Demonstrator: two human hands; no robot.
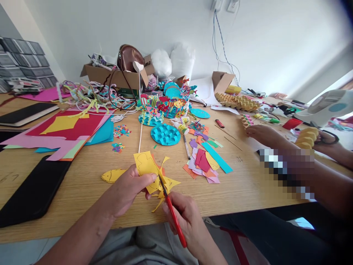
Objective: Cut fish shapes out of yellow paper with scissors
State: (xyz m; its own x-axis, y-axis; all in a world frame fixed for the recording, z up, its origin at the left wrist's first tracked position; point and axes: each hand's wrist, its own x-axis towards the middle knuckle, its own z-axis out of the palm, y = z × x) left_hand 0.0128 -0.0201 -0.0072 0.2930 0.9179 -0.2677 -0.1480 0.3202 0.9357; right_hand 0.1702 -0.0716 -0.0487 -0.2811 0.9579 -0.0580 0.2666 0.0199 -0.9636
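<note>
Some yellow paper [145,165] is near the surface's front edge [234,197], clamped in the grip of the left hand [128,191]; the right hand [189,217] clasps red scissors [174,219]. Turning the paper, not the scissors, should keep cuts neat.

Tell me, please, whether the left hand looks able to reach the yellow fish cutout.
Likely yes: the yellow fish cutout lies near the left hand, uncovered where visible, though that hand holds yellow paper.
</note>
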